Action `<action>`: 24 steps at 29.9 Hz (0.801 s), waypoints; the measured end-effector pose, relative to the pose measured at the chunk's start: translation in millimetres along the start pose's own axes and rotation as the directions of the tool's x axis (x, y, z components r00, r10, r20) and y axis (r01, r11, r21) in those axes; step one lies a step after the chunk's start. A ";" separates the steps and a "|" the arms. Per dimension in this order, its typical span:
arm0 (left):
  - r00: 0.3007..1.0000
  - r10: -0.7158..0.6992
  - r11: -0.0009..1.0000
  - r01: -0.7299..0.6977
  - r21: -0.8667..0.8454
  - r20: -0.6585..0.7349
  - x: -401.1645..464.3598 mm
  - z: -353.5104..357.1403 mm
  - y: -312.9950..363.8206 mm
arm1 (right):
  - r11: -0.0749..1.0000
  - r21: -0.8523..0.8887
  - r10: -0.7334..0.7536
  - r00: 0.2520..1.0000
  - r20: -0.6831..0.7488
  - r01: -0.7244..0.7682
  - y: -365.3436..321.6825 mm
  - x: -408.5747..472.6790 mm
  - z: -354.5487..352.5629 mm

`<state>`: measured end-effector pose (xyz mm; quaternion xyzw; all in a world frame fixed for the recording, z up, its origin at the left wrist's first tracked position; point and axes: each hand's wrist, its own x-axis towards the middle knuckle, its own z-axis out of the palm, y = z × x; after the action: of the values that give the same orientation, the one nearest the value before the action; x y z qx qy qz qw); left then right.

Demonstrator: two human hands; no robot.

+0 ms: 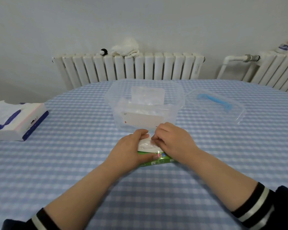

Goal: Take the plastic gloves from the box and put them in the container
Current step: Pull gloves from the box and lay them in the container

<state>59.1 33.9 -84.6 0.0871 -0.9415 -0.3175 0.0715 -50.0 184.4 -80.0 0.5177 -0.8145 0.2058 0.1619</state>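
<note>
Lying between both hands (150, 146): box (156, 161)

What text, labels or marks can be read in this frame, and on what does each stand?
Nothing reads clearly.
Green box under both hands: small white logos, too blurred to read.
White card in the clear container: tiny dark print and a red dot, illegible.
Tissue pack: dark mark on its side, illegible.
Bottle on the right radiator: blue label, illegible.
</note>
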 end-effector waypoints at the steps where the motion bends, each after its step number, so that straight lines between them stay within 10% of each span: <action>1: 1.000 0.002 1.000 -0.002 -0.002 0.001 -0.3 -0.2 0.1 | 0.999 -0.027 -0.030 0.999 -0.032 0.030 0.0 -0.6 0.7; 8: 0.998 0.064 0.998 -0.064 -0.007 0.002 0.9 -1.5 1.8 | 0.993 0.119 0.019 0.993 -0.120 -0.005 -9.5 -0.7 -7.6; 16: 0.998 0.061 0.998 -0.060 0.025 -0.022 -0.4 2.0 -1.9 | 0.930 0.245 0.196 0.935 0.294 -0.272 -3.6 7.3 -7.3; 24: 0.999 0.050 0.999 -0.050 0.006 -0.006 1.1 2.3 -2.3 | 0.998 0.037 -0.046 0.999 0.024 0.045 -3.7 3.1 7.9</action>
<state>57.9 33.2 -87.7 0.0649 -0.9441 -0.3126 0.0820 -48.4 176.6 -84.8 0.5414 -0.8006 0.2105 0.1470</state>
